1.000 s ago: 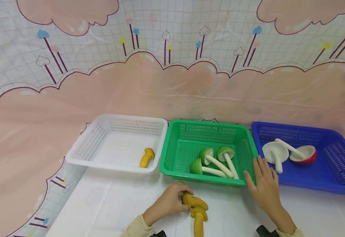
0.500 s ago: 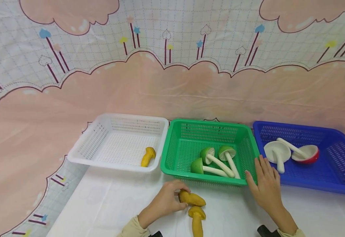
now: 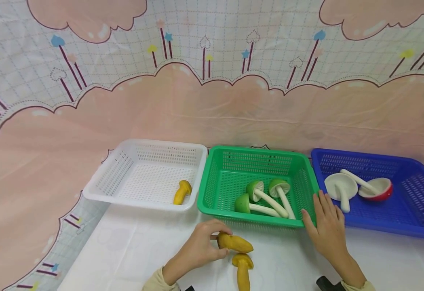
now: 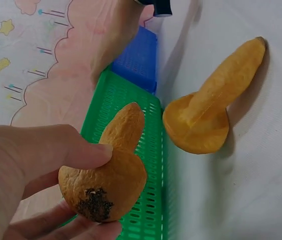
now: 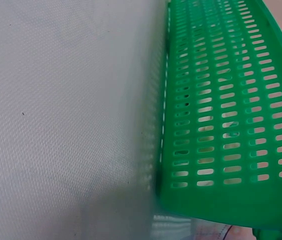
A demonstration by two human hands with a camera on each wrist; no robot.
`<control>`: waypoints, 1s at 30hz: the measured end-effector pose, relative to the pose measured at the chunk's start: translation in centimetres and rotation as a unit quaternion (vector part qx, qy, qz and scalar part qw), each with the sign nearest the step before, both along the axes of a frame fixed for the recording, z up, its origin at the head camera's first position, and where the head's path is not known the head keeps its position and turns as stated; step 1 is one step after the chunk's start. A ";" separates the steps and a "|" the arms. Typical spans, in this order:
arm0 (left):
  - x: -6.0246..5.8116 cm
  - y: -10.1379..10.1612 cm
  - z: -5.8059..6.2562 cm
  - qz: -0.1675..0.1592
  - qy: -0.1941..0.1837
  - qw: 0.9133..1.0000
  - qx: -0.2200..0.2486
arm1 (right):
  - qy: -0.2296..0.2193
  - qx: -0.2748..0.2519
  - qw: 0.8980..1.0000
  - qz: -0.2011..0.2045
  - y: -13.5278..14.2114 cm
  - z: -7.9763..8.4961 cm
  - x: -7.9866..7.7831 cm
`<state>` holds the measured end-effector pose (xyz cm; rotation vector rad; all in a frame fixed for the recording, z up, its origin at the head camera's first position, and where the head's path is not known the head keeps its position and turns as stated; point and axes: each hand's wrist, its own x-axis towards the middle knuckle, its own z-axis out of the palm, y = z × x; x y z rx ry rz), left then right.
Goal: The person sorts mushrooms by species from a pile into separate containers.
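My left hand [image 3: 199, 246] pinches a yellow-brown toy mushroom [image 3: 236, 243] by its cap, in front of the green basket [image 3: 212, 212]. In the left wrist view the thumb presses on this mushroom [image 4: 126, 177] from one side, with fingers behind, and a dark patch marks its cap. A second yellow mushroom [image 3: 243, 271] lies on the white table just nearer, its stem pointing toward me. My right hand [image 3: 327, 232] rests with extended fingers at the green basket's right front corner. The right wrist view shows only the basket's slotted side [image 5: 221, 125] and the tabletop.
Several green-capped mushrooms [image 3: 269, 202] lie inside the green basket. On its left stands a white basket [image 3: 124, 202] holding one yellow mushroom [image 3: 182, 192]. A blue basket [image 3: 412, 202] to the right contains a white mushroom [image 3: 340, 189] and a red-capped one [image 3: 379, 192].
My left hand has shifted slightly left with the pinched mushroom, which now overlaps the nearer mushroom less. The right hand keeps its place on the green basket; the head view has shifted a little.
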<state>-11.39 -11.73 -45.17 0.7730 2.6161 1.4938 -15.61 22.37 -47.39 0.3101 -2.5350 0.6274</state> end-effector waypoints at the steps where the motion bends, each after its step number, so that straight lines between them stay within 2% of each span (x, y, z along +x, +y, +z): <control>1: 0.1 -0.1 0.1 -0.001 0.002 1.000 0.001 | 0.000 0.000 1.000 0.000 0.0 0.0 0.0; 7: 0.4 -0.6 0.9 0.002 0.009 1.000 0.012 | -0.005 0.001 1.000 0.001 0.0 0.1 0.0; 18: 0.1 -2.3 2.4 0.031 0.026 0.999 0.026 | -0.008 0.001 1.000 0.000 -0.1 0.2 0.0; 30: -0.7 -4.2 4.1 0.078 0.080 0.993 0.029 | 0.000 0.000 1.000 0.000 0.1 -0.3 -0.1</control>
